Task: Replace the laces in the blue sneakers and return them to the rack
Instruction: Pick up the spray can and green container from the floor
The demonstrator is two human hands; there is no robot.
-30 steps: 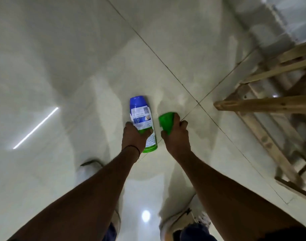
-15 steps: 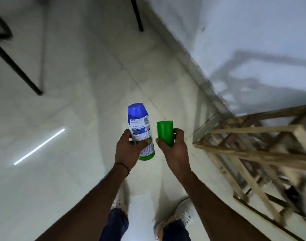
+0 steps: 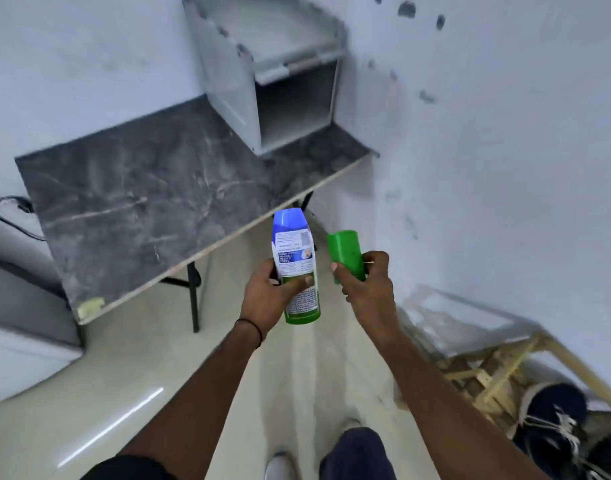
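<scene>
L hand [image 3: 267, 299] wraps a smooth cylindrical spray can [image 3: 295, 258]: blue dome top, green base, printed label. R hand [image 3: 368, 292] grips a loose green plastic cap [image 3: 345, 252] just beside the can, not touching it. Blue sneakers [image 3: 553, 420] w/ white laces sit low right at the slatted wood rack [image 3: 487, 372], blurred. Dark marbled table [image 3: 141, 202] edge is ahead-left. Glossy floor [image 3: 124, 393] runs open btwn table and rack.

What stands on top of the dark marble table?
A grey open-fronted cabinet stands at the far right corner of the table. It covers the tabletop beneath it. The left hand holds a bottle, the right hand a green cap, off the table.
</scene>
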